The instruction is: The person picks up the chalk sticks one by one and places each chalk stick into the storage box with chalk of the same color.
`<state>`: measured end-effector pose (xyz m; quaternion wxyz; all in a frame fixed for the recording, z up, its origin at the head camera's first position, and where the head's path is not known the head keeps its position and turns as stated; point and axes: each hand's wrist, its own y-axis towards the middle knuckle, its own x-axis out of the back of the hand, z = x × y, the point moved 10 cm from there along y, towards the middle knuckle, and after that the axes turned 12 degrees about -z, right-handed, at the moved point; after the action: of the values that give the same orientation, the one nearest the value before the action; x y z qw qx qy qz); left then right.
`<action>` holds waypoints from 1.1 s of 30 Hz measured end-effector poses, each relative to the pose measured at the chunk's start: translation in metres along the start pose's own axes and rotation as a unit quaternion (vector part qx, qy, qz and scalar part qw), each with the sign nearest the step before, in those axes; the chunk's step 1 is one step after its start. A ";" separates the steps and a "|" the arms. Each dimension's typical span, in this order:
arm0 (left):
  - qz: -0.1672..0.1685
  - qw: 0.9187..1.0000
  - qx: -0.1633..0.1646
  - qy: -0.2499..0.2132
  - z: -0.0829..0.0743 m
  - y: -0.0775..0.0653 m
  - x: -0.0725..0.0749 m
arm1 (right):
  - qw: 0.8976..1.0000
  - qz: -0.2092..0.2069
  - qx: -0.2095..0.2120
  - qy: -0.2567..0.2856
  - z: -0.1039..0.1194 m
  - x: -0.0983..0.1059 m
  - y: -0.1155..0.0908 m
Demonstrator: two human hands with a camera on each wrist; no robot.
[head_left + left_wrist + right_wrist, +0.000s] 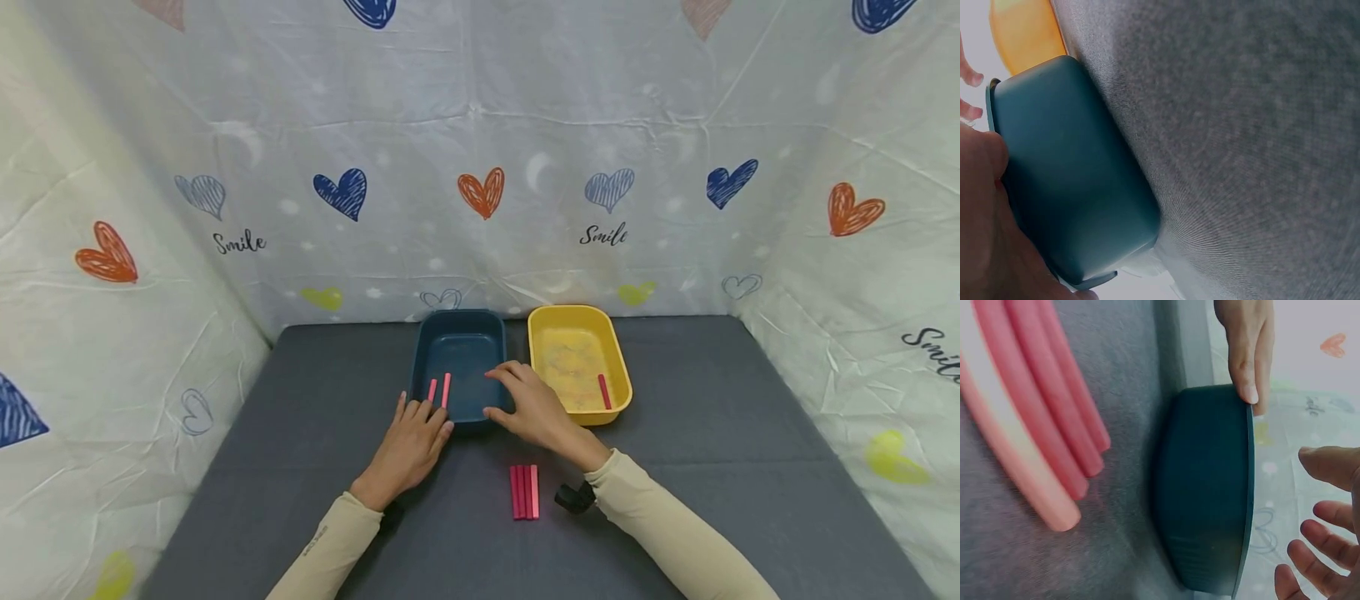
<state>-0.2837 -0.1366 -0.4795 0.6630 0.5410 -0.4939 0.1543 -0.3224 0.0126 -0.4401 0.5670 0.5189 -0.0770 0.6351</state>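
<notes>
At the near left corner of a dark blue tub (480,342), my left hand (408,446) holds the rim, its fingers bent over the edge. Two light pink sticks (447,387) lie inside the tub, their lower ends hidden behind that hand. My right hand (532,407) hovers over the tub's right side, thumb and fingers spread apart with nothing between them. Nearer on the table, several smooth round sticks (524,492) lie side by side, the rightmost light pink, the others darker pink. One dark pink stick (603,392) lies in a yellow tub (624,375).
The yellow tub stands just right of the blue one, partly behind my right hand. A dark grey cloth covers the table (337,375). Pale curtains (420,233) printed with hearts rise behind and at both sides. A black device (575,498) is at my right wrist.
</notes>
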 end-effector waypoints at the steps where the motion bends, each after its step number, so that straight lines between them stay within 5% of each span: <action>1: 0.000 1.000 0.000 0.001 0.000 0.000 -0.001 | 1.000 -0.001 0.004 0.000 0.000 0.002 -0.003; 12: 0.001 1.000 0.011 -0.007 0.002 -0.001 -0.004 | 0.999 0.007 -0.005 0.035 -0.008 0.011 -0.033; 33: 0.012 1.000 0.010 -0.007 0.001 0.000 -0.003 | 0.999 0.039 -0.005 0.014 -0.018 0.016 -0.089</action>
<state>-0.2861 -0.1365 -0.4821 0.6526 0.5426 -0.5030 0.1631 -0.2585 0.0655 -0.4797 0.5455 0.5037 -0.0928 0.6633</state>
